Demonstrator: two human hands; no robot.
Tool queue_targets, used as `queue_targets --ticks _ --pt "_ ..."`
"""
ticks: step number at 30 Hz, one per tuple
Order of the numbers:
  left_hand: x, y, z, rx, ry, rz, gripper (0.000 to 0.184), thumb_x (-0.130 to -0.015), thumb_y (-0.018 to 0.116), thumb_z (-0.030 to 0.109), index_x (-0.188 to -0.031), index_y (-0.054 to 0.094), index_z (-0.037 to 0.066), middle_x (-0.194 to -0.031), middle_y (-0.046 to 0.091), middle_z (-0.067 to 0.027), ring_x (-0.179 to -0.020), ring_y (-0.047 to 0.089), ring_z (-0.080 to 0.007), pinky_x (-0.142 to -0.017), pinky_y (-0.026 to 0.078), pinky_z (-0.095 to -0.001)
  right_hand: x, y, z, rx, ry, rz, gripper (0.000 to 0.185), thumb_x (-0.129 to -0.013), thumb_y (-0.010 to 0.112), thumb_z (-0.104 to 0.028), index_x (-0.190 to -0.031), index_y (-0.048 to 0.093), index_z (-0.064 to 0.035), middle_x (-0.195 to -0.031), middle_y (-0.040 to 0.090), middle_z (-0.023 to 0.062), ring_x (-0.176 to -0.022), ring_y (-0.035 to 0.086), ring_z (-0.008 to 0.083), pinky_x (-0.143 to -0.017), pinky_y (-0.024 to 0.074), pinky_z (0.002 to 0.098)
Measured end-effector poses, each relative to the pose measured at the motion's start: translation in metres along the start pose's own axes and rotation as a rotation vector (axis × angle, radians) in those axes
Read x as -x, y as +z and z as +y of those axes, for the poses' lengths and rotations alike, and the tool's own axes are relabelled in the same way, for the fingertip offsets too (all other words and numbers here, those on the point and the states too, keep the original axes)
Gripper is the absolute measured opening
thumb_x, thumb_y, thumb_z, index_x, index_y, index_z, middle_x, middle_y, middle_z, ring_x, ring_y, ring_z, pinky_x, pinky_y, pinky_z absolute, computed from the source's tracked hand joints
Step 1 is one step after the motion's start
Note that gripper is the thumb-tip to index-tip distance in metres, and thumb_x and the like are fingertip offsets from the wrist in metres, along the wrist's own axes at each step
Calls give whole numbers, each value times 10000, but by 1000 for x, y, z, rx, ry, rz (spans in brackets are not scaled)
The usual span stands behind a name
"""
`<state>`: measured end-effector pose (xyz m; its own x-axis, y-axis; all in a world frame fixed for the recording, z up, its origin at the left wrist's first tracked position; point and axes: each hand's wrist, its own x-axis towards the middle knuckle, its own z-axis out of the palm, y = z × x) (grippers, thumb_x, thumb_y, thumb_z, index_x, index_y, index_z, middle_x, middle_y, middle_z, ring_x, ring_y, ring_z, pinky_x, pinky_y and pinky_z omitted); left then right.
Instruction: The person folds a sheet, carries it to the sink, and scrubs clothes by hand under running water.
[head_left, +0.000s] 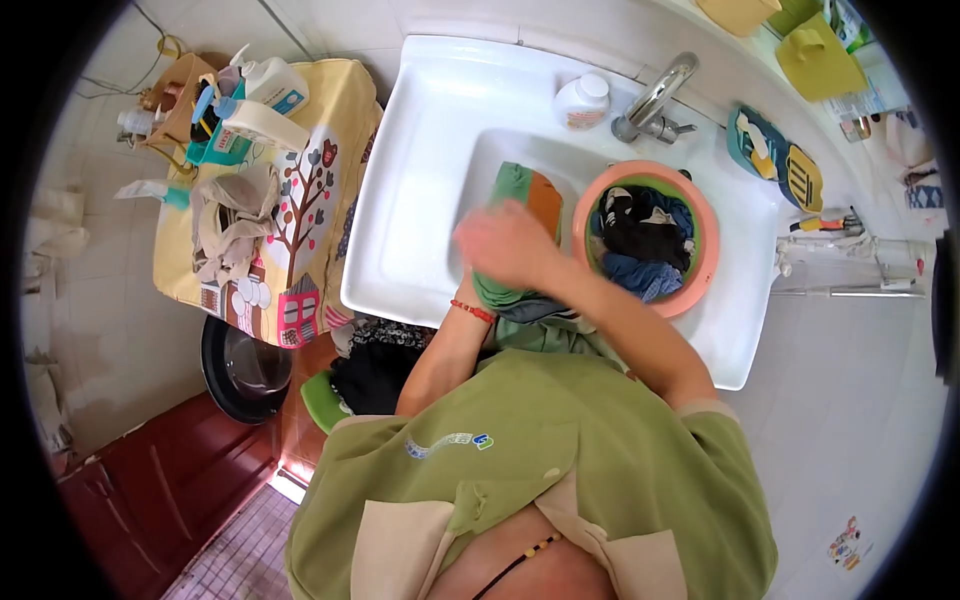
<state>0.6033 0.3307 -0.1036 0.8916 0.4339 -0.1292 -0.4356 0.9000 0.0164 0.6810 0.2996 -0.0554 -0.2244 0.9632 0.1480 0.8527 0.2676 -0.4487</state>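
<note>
A green and orange cloth (541,205) lies over the front part of the white sink (402,220). My right hand (512,245) is above it, smeared by motion, so its fingers cannot be made out. Mostly hidden beneath is my left hand (468,285), with a red bracelet at the wrist, beside the cloth's green lower part. Whether either hand grips the cloth is not visible. To the right, a pink basin (703,230) in the sink holds dark and blue clothes (640,235).
A chrome faucet (655,95) and a white bottle (582,102) stand at the sink's back. At left, a cloth-covered surface (335,120) bears bottles and a beige garment (232,225). Dark clothes (375,370) lie in a green container (322,400) below the sink.
</note>
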Motion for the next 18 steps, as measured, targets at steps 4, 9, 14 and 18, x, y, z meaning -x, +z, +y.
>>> queue_targets --ticks 4,9,14,18 --pt "-1 6 -3 13 -36 16 380 -935 389 308 -1154 514 24 -1078 575 -146 -932 577 -267 -819 477 -385 -16 -8 54 203 189 251 227 -772 478 -236 -672 584 -62 -707 566 118 -735 555 316 -702 432 446" --pt "12 2 8 -11 -1 13 386 -935 382 311 -1157 513 23 -1091 571 -147 -946 573 -271 -830 472 -389 -4 6 2 -183 -25 206 228 -792 468 -214 -668 583 -61 -715 582 127 -695 539 325 -662 437 449" --pt "14 0 7 -5 -29 22 392 -936 375 315 -1159 512 23 -1103 568 -149 -959 570 -276 -842 466 -394 3 27 15 -303 -207 93 222 -792 475 -207 -660 584 -66 -687 575 138 -660 528 337 -634 436 453" --pt "7 6 -1 -16 -83 42 398 -936 369 318 -1161 511 22 -1112 565 -150 -970 567 -280 -851 462 -397 -13 40 81 -193 256 13 211 -783 483 -204 -643 581 -81 -636 553 147 -632 525 330 -614 434 452"
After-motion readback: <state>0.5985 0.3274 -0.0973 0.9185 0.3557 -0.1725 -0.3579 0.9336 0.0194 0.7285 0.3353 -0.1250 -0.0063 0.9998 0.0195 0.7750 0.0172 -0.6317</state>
